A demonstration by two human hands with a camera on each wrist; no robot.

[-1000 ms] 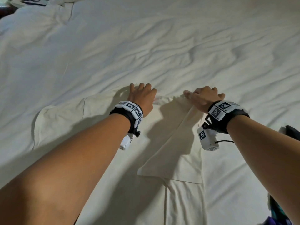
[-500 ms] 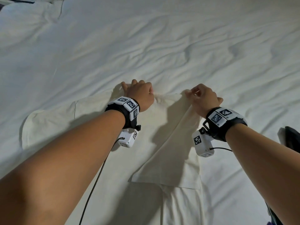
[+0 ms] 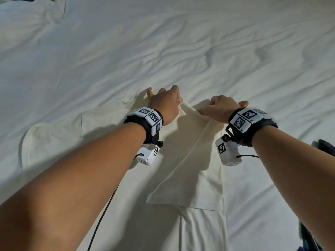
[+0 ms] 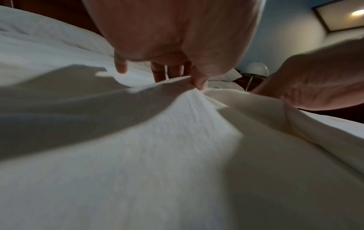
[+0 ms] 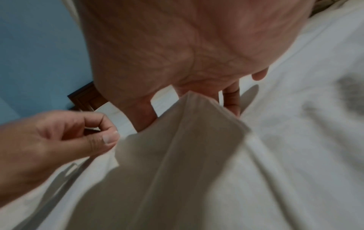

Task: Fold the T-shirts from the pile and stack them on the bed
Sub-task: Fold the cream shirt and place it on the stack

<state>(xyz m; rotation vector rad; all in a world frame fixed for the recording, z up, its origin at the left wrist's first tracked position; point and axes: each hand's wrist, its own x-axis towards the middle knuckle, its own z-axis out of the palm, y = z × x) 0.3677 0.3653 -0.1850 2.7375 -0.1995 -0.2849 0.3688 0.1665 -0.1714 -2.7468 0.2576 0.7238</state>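
A cream T-shirt (image 3: 190, 160) lies flat on the white bed (image 3: 181, 51), its right side folded over the middle and its left sleeve (image 3: 50, 138) spread out. My left hand (image 3: 166, 102) pinches the shirt's top edge between thumb and fingers, seen close in the left wrist view (image 4: 197, 82). My right hand (image 3: 221, 107) grips the folded top corner a short way to the right; the right wrist view shows that fold (image 5: 197, 109) rising between thumb and fingers. The fabric (image 4: 157, 155) is lifted into a ridge between the hands.
Dark and coloured clothes (image 3: 324, 145) lie at the right edge of the bed. A pillow (image 3: 27, 8) sits at the far left corner. A black cable (image 3: 103, 214) hangs under my left forearm. A bedside lamp (image 4: 257, 69) stands beyond the bed.
Both hands went from resting on the shirt's top edge to pinching it. They have drawn a little closer together, and the fabric between them has lifted.
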